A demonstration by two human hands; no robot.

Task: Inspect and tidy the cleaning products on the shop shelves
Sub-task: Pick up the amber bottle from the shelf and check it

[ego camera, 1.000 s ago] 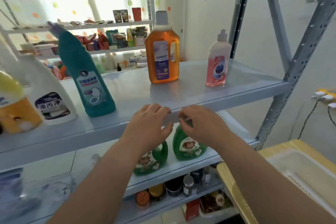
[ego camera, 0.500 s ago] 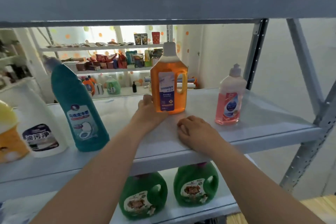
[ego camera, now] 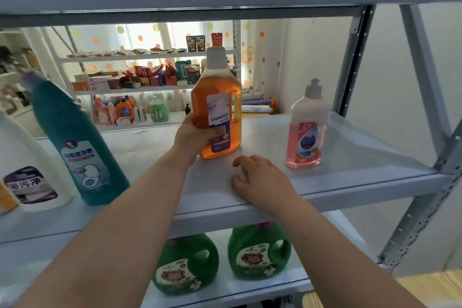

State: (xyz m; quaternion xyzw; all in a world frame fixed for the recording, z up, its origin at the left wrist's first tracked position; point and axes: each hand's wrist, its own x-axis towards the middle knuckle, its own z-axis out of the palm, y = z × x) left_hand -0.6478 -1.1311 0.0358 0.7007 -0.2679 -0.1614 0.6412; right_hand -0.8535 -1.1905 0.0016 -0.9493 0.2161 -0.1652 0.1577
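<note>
An orange bottle (ego camera: pixel 217 97) with a white cap and a blue label stands tilted on the grey shelf (ego camera: pixel 350 157). My left hand (ego camera: pixel 193 136) grips its lower left side, thumb across the label. My right hand (ego camera: pixel 257 179) rests flat on the shelf just in front of the bottle, holding nothing. A pink bottle (ego camera: pixel 307 127) stands upright to the right. To the left lean a teal toilet-cleaner bottle (ego camera: pixel 75 142) and a white bottle (ego camera: pixel 27 175).
Two green detergent jugs (ego camera: pixel 186 267) (ego camera: pixel 258 250) stand on the shelf below. A shelf board runs close overhead, and slanted metal uprights (ego camera: pixel 425 132) close the right side. Another stocked rack (ego camera: pixel 150 77) stands behind.
My left hand has closed round the orange bottle and tipped it to the left. My right hand has stayed on the shelf in front. The camera has moved closer.
</note>
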